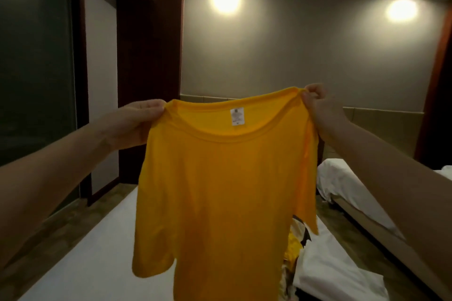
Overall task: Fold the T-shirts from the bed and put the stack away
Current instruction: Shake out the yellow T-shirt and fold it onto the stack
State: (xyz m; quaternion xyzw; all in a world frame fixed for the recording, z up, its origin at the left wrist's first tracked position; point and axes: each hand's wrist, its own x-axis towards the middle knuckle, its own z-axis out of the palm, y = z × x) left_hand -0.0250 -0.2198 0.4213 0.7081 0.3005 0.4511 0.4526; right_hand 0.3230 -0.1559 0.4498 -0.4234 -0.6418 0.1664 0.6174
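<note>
Yellow cotton T-shirt (220, 178) hangs above the white bed (97, 252), my left hand (137, 124) and right hand (318, 110) pinching its shoulders; next I'd lay it flat to fold.

left arm (61, 166): bare, stretched forward | left hand (137, 124): pinches the left shoulder of the yellow T-shirt (220, 190), thumb on top | right arm (391, 166): bare, stretched forward | right hand (318, 110): fingers curled, pinches the T-shirt's right shoulder, a bit higher up
</note>
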